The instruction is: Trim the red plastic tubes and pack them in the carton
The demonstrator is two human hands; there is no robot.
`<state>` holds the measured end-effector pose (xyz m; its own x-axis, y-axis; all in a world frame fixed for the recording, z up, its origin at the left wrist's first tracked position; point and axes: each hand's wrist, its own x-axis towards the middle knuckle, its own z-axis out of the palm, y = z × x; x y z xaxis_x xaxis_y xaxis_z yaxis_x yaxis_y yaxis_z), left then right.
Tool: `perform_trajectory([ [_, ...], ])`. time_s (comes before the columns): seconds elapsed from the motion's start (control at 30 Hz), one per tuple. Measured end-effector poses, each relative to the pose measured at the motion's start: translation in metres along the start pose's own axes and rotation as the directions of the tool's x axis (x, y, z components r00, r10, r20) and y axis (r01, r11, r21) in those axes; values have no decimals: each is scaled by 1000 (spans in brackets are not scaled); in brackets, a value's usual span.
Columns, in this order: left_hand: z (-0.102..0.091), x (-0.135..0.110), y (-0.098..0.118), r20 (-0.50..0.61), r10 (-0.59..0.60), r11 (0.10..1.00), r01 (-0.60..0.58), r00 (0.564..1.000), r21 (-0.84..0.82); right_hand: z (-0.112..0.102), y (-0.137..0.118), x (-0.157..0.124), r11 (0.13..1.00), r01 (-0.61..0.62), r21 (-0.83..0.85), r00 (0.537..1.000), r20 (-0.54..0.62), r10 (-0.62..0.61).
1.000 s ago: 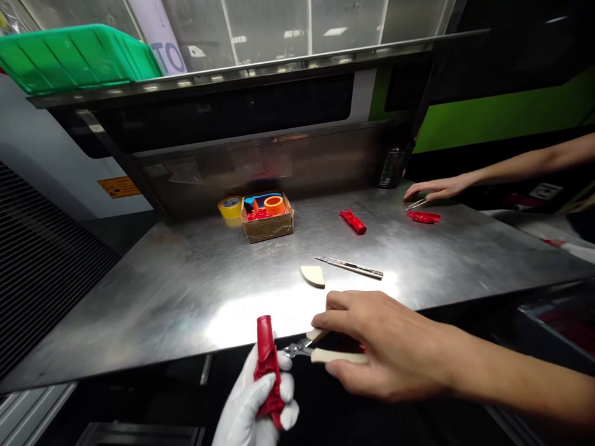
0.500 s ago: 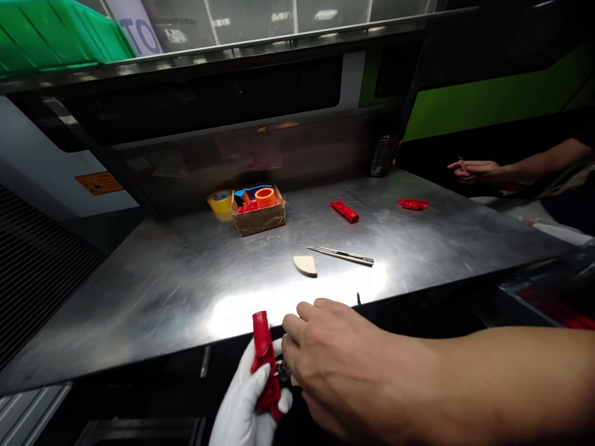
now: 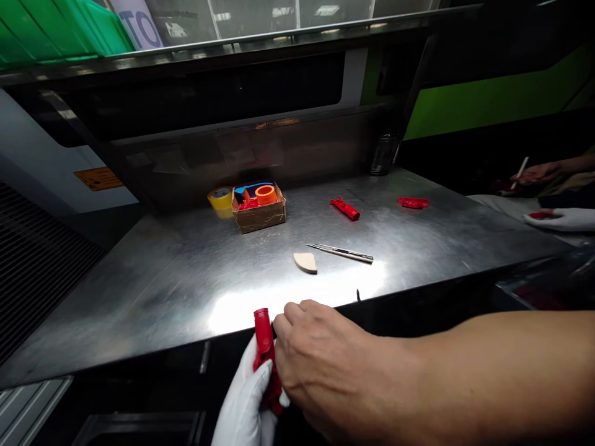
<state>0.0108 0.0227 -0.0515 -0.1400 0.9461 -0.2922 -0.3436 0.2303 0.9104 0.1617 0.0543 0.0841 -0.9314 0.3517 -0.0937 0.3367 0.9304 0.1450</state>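
My left hand [image 3: 246, 402], in a white glove, is closed around a red plastic part [image 3: 264, 350] held upright just below the front edge of the steel table [image 3: 162, 291]. My bare right hand [image 3: 325, 371] is curled against the right side of that part. The cream-handled pliers it held a moment ago are hidden under its fingers now.
On the table lie a cream wedge [image 3: 305, 262], a slim metal tool [image 3: 341, 253], two more red parts [image 3: 344, 209] [image 3: 413, 202], a cardboard box of bits [image 3: 259, 214] and yellow tape [image 3: 220, 198]. A co-worker's hand [image 3: 539, 172] with a thin stick is at the right.
My right hand has slid left until it covers the pliers and presses on the red part. The co-worker's hand has left the table and drawn back to the right. The view has shifted slightly.
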Motion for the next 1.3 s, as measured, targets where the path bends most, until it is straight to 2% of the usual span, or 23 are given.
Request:
perform_trajectory([
  [0.1,5,-7,9,22,-55,998,56,998,-33,5,2,0,1000,6,-1,995,-99,-6],
  [0.23,11,-14,16,55,-131,989,134,990,-56,8,9,-1,994,60,89,996,-66,-54],
  [0.4,18,-20,28,94,-188,976,196,978,-90,19,15,-5,961,173,217,976,-168,-138],
  [0.5,21,-28,42,96,-186,974,196,978,-109,23,15,-3,974,140,178,976,-190,-105],
  [0.63,24,-32,50,82,-183,967,195,980,-162,12,10,3,997,43,58,991,-126,-35],
  [0.77,21,-24,41,71,-184,962,194,980,-190,-7,7,3,1000,-10,-28,1000,-23,9],
  [0.87,19,-19,35,67,-188,963,198,980,-185,-16,6,-1,1000,-17,-9,1000,21,17],
  [1.0,18,-21,40,62,-184,967,192,981,-167,-16,2,-3,997,-48,62,998,47,46],
  [1.2,25,-41,58,-9,-138,986,136,990,-100,-12,-7,-1,996,-92,-6,992,86,92],
  [1.3,28,-43,61,-33,-141,989,139,989,-53,-6,-7,-1,997,-76,-1,997,17,76],
])
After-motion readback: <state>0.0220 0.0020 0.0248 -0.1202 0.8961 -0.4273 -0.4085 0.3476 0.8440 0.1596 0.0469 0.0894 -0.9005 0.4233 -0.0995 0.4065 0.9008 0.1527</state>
